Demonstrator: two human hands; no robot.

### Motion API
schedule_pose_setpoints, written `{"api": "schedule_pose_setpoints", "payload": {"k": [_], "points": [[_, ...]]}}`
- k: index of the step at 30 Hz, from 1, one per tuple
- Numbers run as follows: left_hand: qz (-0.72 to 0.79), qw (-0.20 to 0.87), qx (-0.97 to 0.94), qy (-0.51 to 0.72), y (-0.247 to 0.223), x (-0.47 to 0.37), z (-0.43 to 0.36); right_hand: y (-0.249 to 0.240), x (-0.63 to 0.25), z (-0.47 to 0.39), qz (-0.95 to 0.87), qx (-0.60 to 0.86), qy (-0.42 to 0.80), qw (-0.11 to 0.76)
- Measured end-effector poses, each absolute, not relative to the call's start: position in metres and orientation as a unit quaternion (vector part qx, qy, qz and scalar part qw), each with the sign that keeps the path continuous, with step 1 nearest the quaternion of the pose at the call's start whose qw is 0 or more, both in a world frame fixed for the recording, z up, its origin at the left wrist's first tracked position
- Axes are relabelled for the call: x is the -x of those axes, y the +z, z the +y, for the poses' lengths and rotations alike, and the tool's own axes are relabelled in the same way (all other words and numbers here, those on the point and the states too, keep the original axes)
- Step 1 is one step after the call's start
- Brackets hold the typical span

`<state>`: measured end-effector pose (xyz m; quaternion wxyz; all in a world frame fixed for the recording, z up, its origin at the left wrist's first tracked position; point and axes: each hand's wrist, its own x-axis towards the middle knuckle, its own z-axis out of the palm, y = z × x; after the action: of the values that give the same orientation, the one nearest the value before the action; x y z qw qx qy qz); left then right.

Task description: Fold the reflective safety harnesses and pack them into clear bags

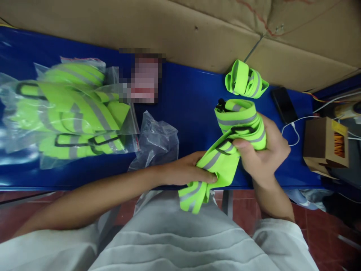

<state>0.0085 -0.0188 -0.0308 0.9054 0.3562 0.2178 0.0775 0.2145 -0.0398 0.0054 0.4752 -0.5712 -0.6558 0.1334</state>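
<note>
A neon yellow-green reflective strap [222,165] with grey stripes and black buckles is held between both hands above the table's front edge. My right hand [263,150] grips its rolled upper part, thumb pressed over the front near a black buckle. Lower down, my left hand [200,171] pinches the strap, and a folded end hangs below the fingers. Just beyond the hands lies another coiled reflective strap [246,79] against the cardboard. Left of my left hand rests a crumpled clear plastic bag [156,141].
Clear bags of reflective straps [81,113] are piled on the left of the blue table [191,98]. A black phone [284,105] with a white cable and a small cardboard box [324,143] stand at the right. Cardboard [180,34] lines the back. A pixelated pinkish item [145,79] lies near it.
</note>
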Motion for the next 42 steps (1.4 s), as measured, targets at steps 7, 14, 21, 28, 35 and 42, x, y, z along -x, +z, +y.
{"api": "schedule_pose_setpoints", "payload": {"k": [7,14,21,28,35,42], "points": [[0.262,0.773,-0.567,0.115,-0.022,0.006,0.015,0.003,-0.231,-0.024,-0.548,0.550,0.409,0.480],[0.234,0.715,-0.653,0.086,-0.018,0.013,0.012,-0.012,-0.232,-0.019,-0.415,0.442,0.723,0.332],[0.224,0.702,-0.673,0.055,-0.023,0.016,0.013,-0.022,-0.226,-0.017,-0.410,0.421,0.745,0.314],[0.213,0.684,-0.693,0.084,-0.025,0.015,0.010,-0.024,-0.203,-0.024,-0.541,0.559,0.452,0.436],[0.224,0.713,-0.658,0.088,-0.022,0.017,0.012,-0.011,-0.219,-0.028,-0.774,0.462,0.305,0.306],[0.252,0.719,-0.646,0.053,-0.024,0.015,0.015,-0.011,-0.210,-0.031,-0.759,0.509,0.319,0.251]]}}
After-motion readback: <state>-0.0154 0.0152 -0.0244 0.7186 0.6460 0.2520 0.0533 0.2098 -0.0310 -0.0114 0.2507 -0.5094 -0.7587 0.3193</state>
